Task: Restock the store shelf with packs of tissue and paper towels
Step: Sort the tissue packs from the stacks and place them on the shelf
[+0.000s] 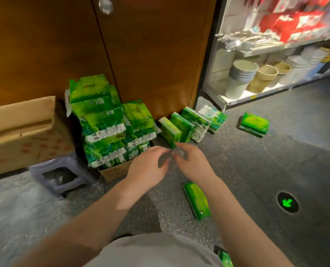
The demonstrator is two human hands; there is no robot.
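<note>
**Hands meet over a scrap of clear wrap, green tissue packs scattered on the floor**

Head view: the main risk here is the loose stock. One green plastic-wrapped tissue pack (197, 201) lies alone on the grey speckled floor (247, 166) at lower centre, just right of the person's forearms, and another green pack (253, 124) sits well apart at centre right, out in the aisle. Either could be stepped on or kicked, since both lie where feet would pass. A third bit of green wrapper (225, 257) shows at the bottom edge beside the grey clothing, too cut off to judge. The tall stack of green and white tissue bundles (102, 124) at centre left rises out of a small brown cardboard box (114, 171) and leans unevenly; pulling a bundle from low down would probably topple it. The row of green packs (187, 125) standing on edge against the brown wooden door (150, 54) tilts like dominoes and could slide flat if nudged.

The left hand (147, 166) and right hand (194, 164) come together at centre frame, fingers curled inward towards each other. Between the fingertips there seems to be a small crumpled piece of clear film (176, 152), though blur makes it hard to be sure; each grip looks narrow, pinching that film rather than any pack. The nearest upright pack is just beyond the right fingertips, and I cannot tell if it is touched.

The white store shelf (237, 97) with pale buckets and woven baskets stands at upper right, well apart from the tissue.
</note>
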